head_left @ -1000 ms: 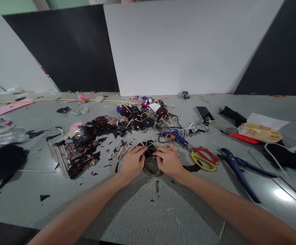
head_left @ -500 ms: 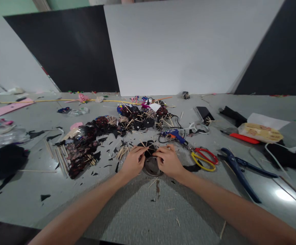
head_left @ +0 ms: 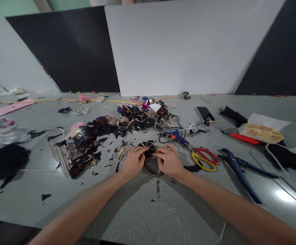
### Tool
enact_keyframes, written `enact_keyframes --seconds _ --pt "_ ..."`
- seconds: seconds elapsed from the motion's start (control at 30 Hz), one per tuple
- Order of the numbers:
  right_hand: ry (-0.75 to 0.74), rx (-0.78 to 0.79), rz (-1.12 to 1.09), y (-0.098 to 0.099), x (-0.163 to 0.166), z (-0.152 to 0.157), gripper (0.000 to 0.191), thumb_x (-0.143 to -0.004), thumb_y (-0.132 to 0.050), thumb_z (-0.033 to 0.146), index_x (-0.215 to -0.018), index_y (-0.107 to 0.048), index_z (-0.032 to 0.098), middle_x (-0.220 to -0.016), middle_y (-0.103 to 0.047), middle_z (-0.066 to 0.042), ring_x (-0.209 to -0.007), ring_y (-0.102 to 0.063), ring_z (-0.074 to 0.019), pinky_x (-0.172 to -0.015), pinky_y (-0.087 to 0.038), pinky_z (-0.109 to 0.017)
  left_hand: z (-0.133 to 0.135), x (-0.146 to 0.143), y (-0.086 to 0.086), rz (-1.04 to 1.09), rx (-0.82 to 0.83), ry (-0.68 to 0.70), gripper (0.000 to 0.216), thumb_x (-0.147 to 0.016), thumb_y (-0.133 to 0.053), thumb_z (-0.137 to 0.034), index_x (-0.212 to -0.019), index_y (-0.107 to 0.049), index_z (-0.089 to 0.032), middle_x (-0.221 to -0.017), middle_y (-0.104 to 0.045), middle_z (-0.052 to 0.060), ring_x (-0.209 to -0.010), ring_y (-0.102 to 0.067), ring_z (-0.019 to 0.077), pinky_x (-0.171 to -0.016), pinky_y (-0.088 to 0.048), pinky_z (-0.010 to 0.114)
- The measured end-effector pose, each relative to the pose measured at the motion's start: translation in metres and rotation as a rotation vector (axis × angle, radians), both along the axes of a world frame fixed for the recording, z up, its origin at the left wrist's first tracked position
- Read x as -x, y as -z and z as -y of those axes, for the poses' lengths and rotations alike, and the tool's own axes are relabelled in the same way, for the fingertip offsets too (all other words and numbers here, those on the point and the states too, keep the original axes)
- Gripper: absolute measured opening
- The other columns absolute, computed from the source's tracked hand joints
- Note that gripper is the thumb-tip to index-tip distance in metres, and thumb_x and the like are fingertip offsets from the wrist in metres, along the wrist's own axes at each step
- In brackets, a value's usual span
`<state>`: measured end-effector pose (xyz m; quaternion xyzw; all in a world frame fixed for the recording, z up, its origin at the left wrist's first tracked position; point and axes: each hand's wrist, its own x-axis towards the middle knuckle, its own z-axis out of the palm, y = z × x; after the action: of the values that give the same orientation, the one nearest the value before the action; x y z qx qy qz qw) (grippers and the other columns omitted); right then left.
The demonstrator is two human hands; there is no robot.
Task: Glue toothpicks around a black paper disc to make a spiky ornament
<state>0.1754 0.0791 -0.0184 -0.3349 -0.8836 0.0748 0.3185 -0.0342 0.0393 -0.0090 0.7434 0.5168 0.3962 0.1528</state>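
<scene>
A small black fabric piece with thin wooden sticks fanned over it (head_left: 150, 147) sits between my two hands. My left hand (head_left: 134, 159) pinches its left side, thumb and fingers closed at the sticks. On the opposite side my right hand (head_left: 168, 159) has its fingertips closed at the edge of the same piece. Just below the fingers lies a round ring-shaped roll (head_left: 152, 166), partly covered by both hands. Loose short sticks (head_left: 122, 153) and black scraps are scattered left of my left hand. A blue glue gun (head_left: 177, 136) rests behind my right hand.
Red and yellow handled scissors (head_left: 204, 160) and blue-handled cutters (head_left: 240, 175) lie to the right. A phone (head_left: 204, 114) is further back. Dark patterned fabric (head_left: 81, 154) and several stick-covered black pieces (head_left: 137, 119) spread behind and left. White and black boards (head_left: 183, 47) stand at the back.
</scene>
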Motion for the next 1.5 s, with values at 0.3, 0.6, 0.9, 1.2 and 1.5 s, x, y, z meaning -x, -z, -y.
enact_keyframes --seconds 0.3,0.6,0.9,1.2,1.5 --pt "-0.006 -0.019 -0.003 0.0015 -0.0004 -0.0001 0.038 -0.082 -0.055 0.001 -0.101 -0.079 0.025 -0.098 -0.074 -0.004 -0.088 -0.067 -0.0195 -0.097 -0.037 -0.043 -0.0003 0.0006 0.0000 0.023 -0.002 -0.008 0.045 -0.090 -0.050 0.000 -0.123 -0.072 -0.021 -0.115 -0.077 0.007 -0.107 -0.071 0.0220 -0.102 -0.057 0.042" --pt "-0.015 -0.016 -0.013 0.0011 -0.0002 0.0003 0.039 -0.083 -0.056 0.002 -0.103 -0.079 0.025 -0.097 -0.074 -0.004 -0.088 -0.067 -0.0191 -0.098 -0.039 -0.042 -0.0016 0.0011 0.0023 0.050 0.001 -0.007 0.043 -0.090 -0.050 -0.001 -0.121 -0.073 -0.022 -0.113 -0.077 0.007 -0.106 -0.072 0.0213 -0.101 -0.057 0.041" --pt "-0.032 -0.007 -0.015 -0.0003 -0.0002 0.0003 0.039 -0.083 -0.055 0.002 -0.105 -0.078 0.025 -0.098 -0.073 -0.004 -0.090 -0.067 -0.0201 -0.098 -0.037 -0.043 -0.0025 0.0017 0.0045 0.071 0.005 -0.007 0.044 -0.091 -0.051 0.000 -0.121 -0.073 -0.022 -0.113 -0.077 0.007 -0.106 -0.072 0.0210 -0.099 -0.058 0.039" --pt "-0.024 -0.002 -0.010 -0.0012 0.0002 0.0015 0.042 -0.082 -0.054 0.001 -0.107 -0.077 0.024 -0.101 -0.074 -0.005 -0.091 -0.068 -0.0203 -0.099 -0.036 -0.043 -0.0016 0.0027 0.0013 0.075 0.032 -0.022 0.044 -0.092 -0.050 0.000 -0.122 -0.074 -0.022 -0.113 -0.077 0.007 -0.106 -0.071 0.0212 -0.095 -0.059 0.037" --pt "-0.025 -0.013 -0.010 -0.0004 0.0000 0.0011 0.042 -0.083 -0.054 0.002 -0.111 -0.076 0.023 -0.102 -0.074 -0.006 -0.092 -0.068 -0.0213 -0.099 -0.037 -0.044 -0.0011 0.0043 0.0017 0.077 0.054 -0.025 0.045 -0.092 -0.048 -0.002 -0.123 -0.073 -0.022 -0.114 -0.076 0.008 -0.107 -0.071 0.0226 -0.094 -0.057 0.037"
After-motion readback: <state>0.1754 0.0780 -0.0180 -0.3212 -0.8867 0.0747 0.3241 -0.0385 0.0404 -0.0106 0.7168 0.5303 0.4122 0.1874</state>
